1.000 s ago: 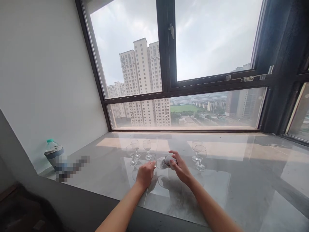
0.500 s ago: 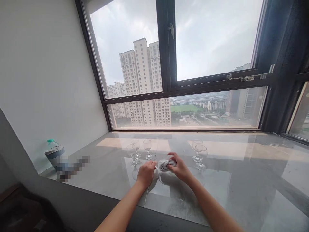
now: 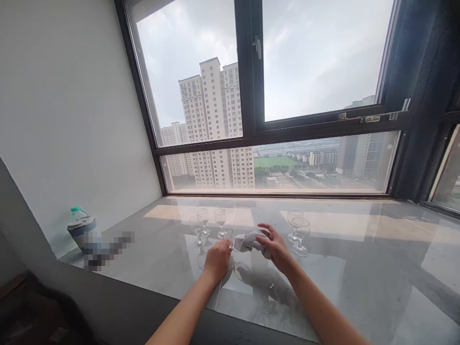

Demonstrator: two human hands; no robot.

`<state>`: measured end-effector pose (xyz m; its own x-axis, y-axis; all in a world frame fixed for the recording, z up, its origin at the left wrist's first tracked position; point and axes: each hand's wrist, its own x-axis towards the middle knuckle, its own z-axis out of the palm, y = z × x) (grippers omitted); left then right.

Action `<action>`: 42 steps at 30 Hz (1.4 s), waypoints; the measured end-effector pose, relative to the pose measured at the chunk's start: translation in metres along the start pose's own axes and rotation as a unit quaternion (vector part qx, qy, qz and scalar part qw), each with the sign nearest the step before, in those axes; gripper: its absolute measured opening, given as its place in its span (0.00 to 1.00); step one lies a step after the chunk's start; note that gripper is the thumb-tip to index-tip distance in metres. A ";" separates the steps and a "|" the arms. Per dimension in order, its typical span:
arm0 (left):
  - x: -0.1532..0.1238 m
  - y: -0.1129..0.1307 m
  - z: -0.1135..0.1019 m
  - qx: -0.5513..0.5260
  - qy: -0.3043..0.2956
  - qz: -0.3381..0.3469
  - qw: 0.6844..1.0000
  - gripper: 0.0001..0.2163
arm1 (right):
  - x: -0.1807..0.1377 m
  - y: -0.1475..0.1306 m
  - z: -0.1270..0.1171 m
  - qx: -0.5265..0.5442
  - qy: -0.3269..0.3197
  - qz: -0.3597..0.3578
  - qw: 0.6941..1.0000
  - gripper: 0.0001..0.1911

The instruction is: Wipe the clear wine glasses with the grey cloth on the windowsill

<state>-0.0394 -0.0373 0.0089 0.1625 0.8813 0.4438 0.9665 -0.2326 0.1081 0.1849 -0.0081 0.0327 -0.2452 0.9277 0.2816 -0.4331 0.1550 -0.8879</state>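
Left hand [image 3: 217,258] is closed in a fist, pinching the stem end of a clear glass [image 3: 235,244]; the knuckles cover the grip, so can't tell exactly which bit it's got. Right hand [image 3: 279,250] has a grey cloth [image 3: 250,239] pinched between thumb and fingers, top finger sort of lifted. So the glass is tipped sideways right between the two hands, touching the left one, bowl pointing at the right. The cloth's left end is at that bowl and looks tucked in, and the rest of it bridges over to the right hand.

All this is above a shiny grey window ledge [image 3: 172,268], glass reflected underneath. Just past the left hand there's a bunch of three upright stemmed glasses [image 3: 220,218], and a pair of upright ones [image 3: 300,226] sits beyond the right hand. Way off left by the wall [image 3: 82,120]: lidded cup [image 3: 81,231], green-capped bottle [image 3: 76,214] behind it. Big dark-framed window [image 3: 251,139] at the back, tower blocks [image 3: 212,105] outside.
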 end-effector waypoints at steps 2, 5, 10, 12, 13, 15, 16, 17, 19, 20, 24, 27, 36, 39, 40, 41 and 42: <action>0.000 -0.002 0.001 -0.005 0.008 -0.029 1.000 0.08 | 0.003 0.002 -0.003 -0.026 0.034 -0.020 0.999 0.28; -0.002 -0.004 0.002 -0.010 0.022 -0.087 0.996 0.09 | 0.008 0.008 -0.008 -0.124 0.108 -0.070 0.984 0.28; -0.003 -0.004 0.004 -0.049 0.056 -0.065 0.995 0.09 | 0.011 0.021 -0.013 -0.334 0.168 -0.110 0.921 0.22; -0.003 -0.004 0.004 -0.085 0.069 -0.021 0.994 0.09 | 0.010 0.027 -0.012 -0.383 0.143 -0.105 0.907 0.20; -0.004 -0.004 0.004 -0.102 0.076 0.000 0.992 0.09 | 0.010 0.030 -0.011 -0.396 0.125 -0.103 0.904 0.20; -0.004 -0.004 0.004 -0.135 0.085 0.033 0.987 0.08 | 0.009 0.034 -0.008 -0.396 0.082 -0.098 0.909 0.20; -0.004 -0.004 0.003 -0.151 0.085 0.046 0.984 0.09 | 0.008 0.036 -0.006 -0.381 0.053 -0.093 0.918 0.21; -0.005 -0.004 0.002 -0.165 0.082 0.058 0.981 0.09 | 0.007 0.036 -0.004 -0.355 0.018 -0.083 0.931 0.22; -0.005 -0.005 0.001 -0.188 0.069 0.079 0.977 0.11 | 0.005 0.035 0.001 -0.281 -0.069 -0.047 0.956 0.26; -0.005 -0.005 0.001 -0.196 0.062 0.085 0.975 0.13 | 0.004 0.034 0.004 -0.240 -0.115 -0.025 0.964 0.28; -0.003 -0.005 0.000 -0.207 0.043 0.085 0.974 0.18 | -0.002 0.028 0.009 -0.158 -0.221 0.027 0.962 0.37; -0.002 -0.002 -0.004 -0.212 -0.001 0.076 0.974 0.20 | -0.005 0.028 0.008 -0.232 -0.218 -0.009 0.948 0.46; 0.002 -0.002 -0.004 -0.221 -0.042 0.080 0.971 0.24 | -0.009 0.033 0.017 -0.447 -0.156 -0.208 0.856 0.52; 0.002 -0.004 -0.001 -0.205 -0.051 0.083 0.974 0.27 | -0.011 0.034 0.022 -0.424 -0.164 -0.211 0.865 0.49; 0.001 -0.005 0.000 -0.200 -0.049 0.078 0.975 0.29 | -0.012 0.034 0.024 -0.413 -0.160 -0.210 0.872 0.49; 0.001 -0.005 0.000 -0.195 -0.046 0.070 0.977 0.32 | -0.012 0.034 0.024 -0.403 -0.153 -0.208 0.878 0.48; 0.000 -0.005 0.001 -0.190 -0.043 0.060 0.979 0.34 | -0.012 0.033 0.025 -0.393 -0.144 -0.206 0.884 0.47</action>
<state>-0.0443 -0.0358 0.0073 0.3015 0.8662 0.3986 0.7987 -0.4577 0.3906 0.1519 -0.0227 0.0085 -0.4676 0.6292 0.6209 0.1721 0.7538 -0.6342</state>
